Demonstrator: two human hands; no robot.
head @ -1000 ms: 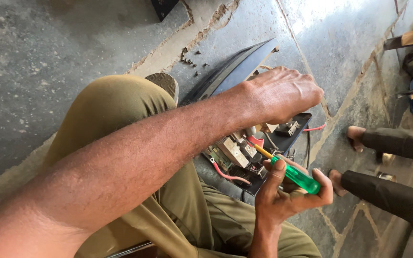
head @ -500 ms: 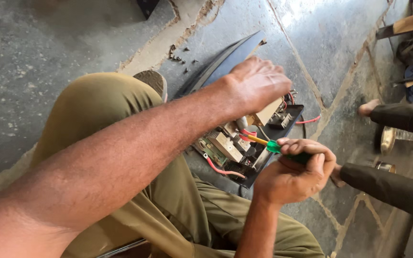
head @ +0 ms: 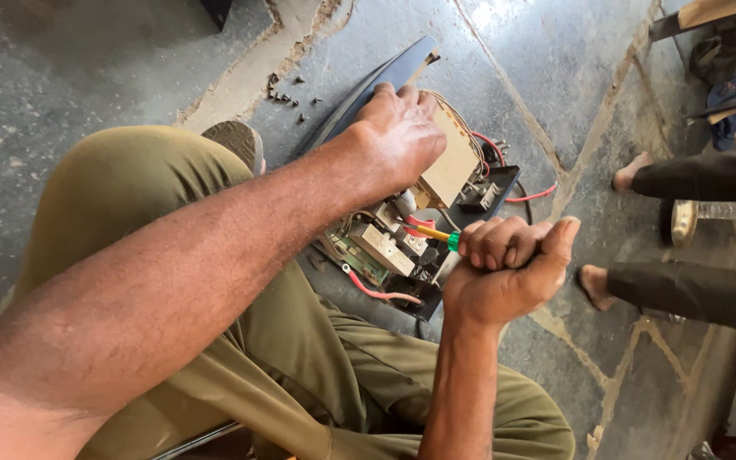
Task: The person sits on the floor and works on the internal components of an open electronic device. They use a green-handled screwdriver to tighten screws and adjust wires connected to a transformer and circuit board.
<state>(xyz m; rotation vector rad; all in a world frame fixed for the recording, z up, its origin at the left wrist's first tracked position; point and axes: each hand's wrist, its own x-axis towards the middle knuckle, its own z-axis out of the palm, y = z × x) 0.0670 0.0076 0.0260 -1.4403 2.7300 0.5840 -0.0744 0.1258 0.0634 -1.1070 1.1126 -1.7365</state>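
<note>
Stone floor (head: 555,51), grey slabs. Opened electrical unit (head: 436,221) lies on it just beyond the person's knee, its circuit board, brown board and red wires exposed. Left hand (head: 398,136) pressed flat, fingers spread, on unit's upper edge; grips nothing. Right hand (head: 504,273) fisted around screwdriver (head: 440,236), green handle mostly hidden, yellow shaft pointing into the components. Loose screws (head: 287,92) scattered on floor nearby.

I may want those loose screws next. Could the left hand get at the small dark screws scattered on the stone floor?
Probably yes: the left hand rests on the opened device, and the small dark screws lie uncovered on the stone floor just beyond.
</note>
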